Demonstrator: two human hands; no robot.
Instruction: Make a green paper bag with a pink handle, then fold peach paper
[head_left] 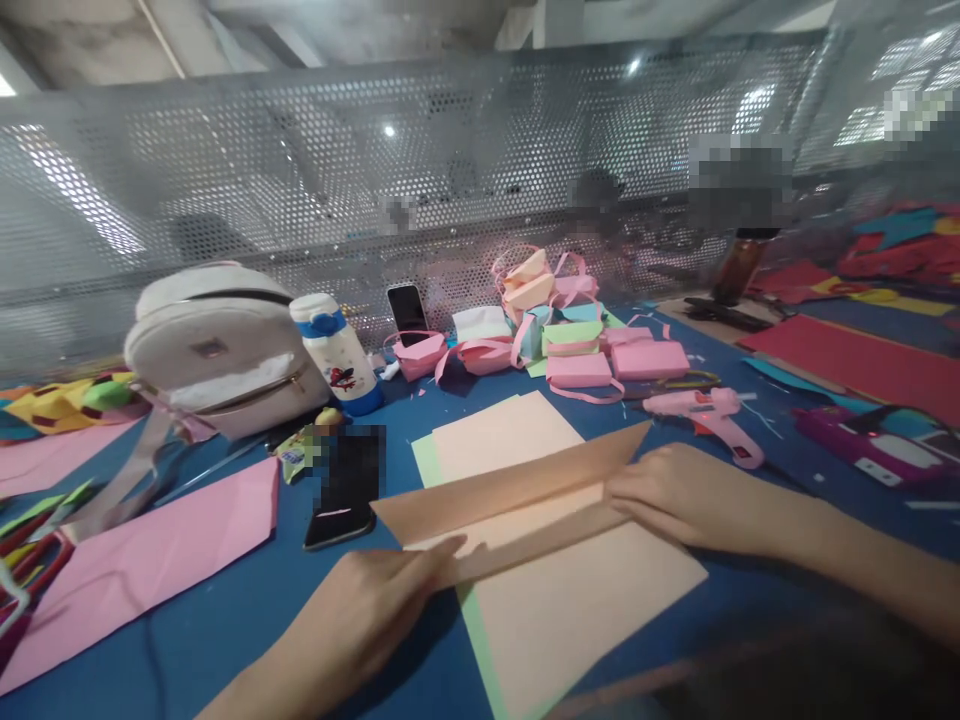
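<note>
Peach paper sheet (517, 487) sits mid-table (225, 620), on a stack of sheets (585, 600). The folded flap's long axis runs approx 8→2 o'clock, pointed tip at 2. L hand (375, 610) grip: fingers together, flat on the 8 o'clock end. R hand (675, 500) is also flat, at the 2 end, nothing pinched. IMO keep edges aligned and press the crease evenly, centre-out.

**Head view, forward and down**

The one camera sits on the person's head, close over the right hand (675, 500) and the surface (247, 610). It faces ahead toward a mesh wall (375, 170). The far right edge seems smeared.
</note>
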